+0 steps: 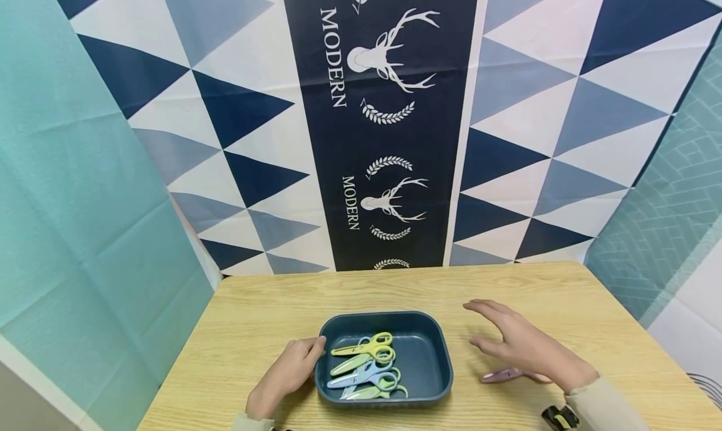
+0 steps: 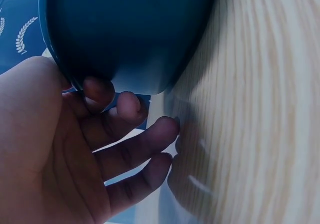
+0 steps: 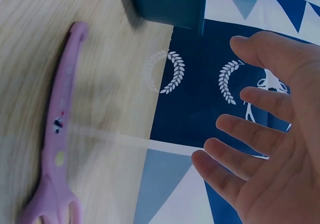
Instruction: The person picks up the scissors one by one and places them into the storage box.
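Note:
My left hand (image 1: 292, 367) is at the left side of a dark blue plastic box (image 1: 422, 362); thumb and forefinger pinch its rim. In the left wrist view, the other fingers curl loosely below the box wall (image 2: 132, 38). Several children's scissors lie piled in the box's left half: yellow scissors (image 1: 361, 349) on top, blue scissors (image 1: 363, 377) and green scissors (image 1: 369, 392) lower down. My right hand (image 1: 521, 342) hovers right of the box, fingers spread and holding nothing. Below it, purple scissors (image 3: 61, 119) lie on the table, their handles partly hidden by the hand in the head view.
The wooden table (image 1: 254, 312) carries the box near its front edge. Behind it hangs a patterned cloth (image 1: 395, 136) with triangles and deer heads. Teal cloth (image 1: 84, 199) covers the left side, and more teal covering (image 1: 665, 218) hangs on the right.

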The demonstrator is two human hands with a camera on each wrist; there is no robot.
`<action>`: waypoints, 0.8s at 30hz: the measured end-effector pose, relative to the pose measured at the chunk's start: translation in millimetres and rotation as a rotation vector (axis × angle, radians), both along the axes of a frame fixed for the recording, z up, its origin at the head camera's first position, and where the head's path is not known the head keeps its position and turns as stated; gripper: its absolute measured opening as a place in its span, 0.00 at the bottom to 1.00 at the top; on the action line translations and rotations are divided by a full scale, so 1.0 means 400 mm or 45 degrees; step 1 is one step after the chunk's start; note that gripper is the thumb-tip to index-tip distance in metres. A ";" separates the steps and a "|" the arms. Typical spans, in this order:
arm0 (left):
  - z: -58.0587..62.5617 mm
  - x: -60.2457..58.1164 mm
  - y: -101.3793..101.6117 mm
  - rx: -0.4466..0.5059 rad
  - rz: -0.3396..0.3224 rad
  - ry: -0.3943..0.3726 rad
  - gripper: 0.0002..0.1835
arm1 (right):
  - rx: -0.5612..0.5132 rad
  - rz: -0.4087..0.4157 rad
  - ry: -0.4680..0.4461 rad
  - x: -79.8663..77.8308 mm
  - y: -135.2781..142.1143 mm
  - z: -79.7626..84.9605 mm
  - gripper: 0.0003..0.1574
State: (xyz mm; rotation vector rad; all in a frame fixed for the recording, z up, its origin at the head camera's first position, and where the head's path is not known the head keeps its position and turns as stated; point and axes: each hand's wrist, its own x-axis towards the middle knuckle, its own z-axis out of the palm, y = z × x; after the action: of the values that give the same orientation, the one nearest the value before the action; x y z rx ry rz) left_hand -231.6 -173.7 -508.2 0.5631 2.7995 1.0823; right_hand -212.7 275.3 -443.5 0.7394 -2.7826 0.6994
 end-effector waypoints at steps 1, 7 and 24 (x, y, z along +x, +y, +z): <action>0.000 0.000 0.000 0.001 0.000 -0.001 0.29 | 0.002 -0.002 -0.002 0.000 0.003 -0.002 0.35; 0.000 -0.003 0.001 0.004 0.004 -0.022 0.29 | 0.006 -0.001 0.024 0.004 0.020 -0.020 0.37; 0.000 -0.004 0.002 0.002 0.010 -0.020 0.29 | -0.028 0.012 0.091 0.006 0.054 -0.070 0.43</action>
State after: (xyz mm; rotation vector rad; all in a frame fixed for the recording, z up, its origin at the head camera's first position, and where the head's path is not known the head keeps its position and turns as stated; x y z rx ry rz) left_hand -233.0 -172.8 -508.1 0.5420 2.7898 1.0859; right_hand -210.4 296.9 -471.5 0.7582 -2.7045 0.6902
